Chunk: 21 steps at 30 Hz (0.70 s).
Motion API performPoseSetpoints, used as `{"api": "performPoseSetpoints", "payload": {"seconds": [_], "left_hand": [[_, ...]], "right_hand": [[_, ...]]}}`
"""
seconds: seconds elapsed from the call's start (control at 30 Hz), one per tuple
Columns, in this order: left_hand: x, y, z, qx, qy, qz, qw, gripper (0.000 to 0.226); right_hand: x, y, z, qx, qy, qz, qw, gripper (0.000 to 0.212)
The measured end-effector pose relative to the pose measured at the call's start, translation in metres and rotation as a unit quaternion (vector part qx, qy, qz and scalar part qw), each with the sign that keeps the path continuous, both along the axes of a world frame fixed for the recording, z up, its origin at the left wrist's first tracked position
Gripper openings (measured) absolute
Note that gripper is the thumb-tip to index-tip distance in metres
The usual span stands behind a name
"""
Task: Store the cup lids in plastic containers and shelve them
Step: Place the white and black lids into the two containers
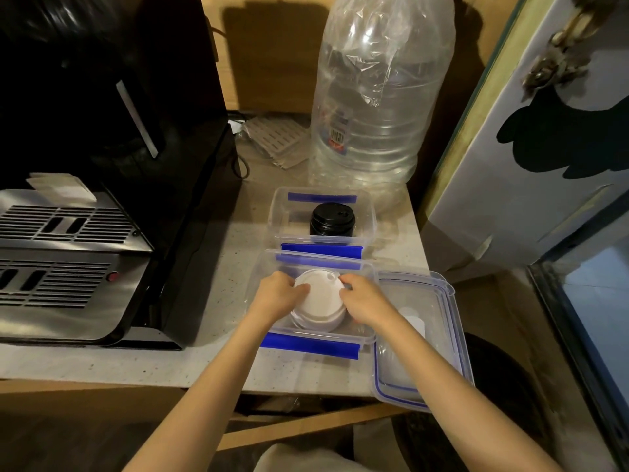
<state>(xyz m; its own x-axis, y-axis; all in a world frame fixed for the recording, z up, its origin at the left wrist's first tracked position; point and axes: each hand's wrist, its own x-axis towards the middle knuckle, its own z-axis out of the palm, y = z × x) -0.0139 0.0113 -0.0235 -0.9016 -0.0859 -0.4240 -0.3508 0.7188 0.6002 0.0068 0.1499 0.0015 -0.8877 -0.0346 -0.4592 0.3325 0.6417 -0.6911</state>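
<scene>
A stack of white cup lids (321, 301) sits inside the near clear plastic container (311, 345), which has blue clips. My left hand (277, 294) grips the stack's left side and my right hand (362, 299) grips its right side, both reaching into the container. Behind it stands a second clear container (282, 212) holding a stack of black cup lids (332, 219). Two clear container covers with blue seals (418, 338) lie stacked to the right, overhanging the counter's edge.
A black and steel coffee machine (78, 253) fills the counter's left side. A big, crumpled clear water bottle (377, 97) stands at the back. A white panel (531, 158) leans at the right. The counter's front edge (136, 373) runs below the containers.
</scene>
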Motion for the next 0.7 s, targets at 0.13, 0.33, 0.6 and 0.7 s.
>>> {"api": "performPoseSetpoints", "payload": {"seconds": [0.13,0.33,0.6,0.7], "left_hand": [[0.001,-0.001,-0.001,0.007,0.002,-0.009,1.000,0.034],[-0.005,-0.003,0.004,0.004,0.028,-0.003,1.000,0.035],[-0.038,0.005,0.046,0.091,0.170,0.011,0.981,0.036],[-0.074,0.009,0.053,0.103,0.134,-0.015,0.985,0.036]], "right_hand": [[-0.002,0.000,-0.002,0.009,-0.005,0.007,1.000,0.035],[-0.007,0.005,0.001,-0.002,-0.010,-0.022,1.000,0.039],[-0.056,0.037,0.030,-0.070,0.098,-0.078,0.990,0.025],[-0.094,0.047,0.035,-0.096,0.112,-0.131,0.980,0.027]]}}
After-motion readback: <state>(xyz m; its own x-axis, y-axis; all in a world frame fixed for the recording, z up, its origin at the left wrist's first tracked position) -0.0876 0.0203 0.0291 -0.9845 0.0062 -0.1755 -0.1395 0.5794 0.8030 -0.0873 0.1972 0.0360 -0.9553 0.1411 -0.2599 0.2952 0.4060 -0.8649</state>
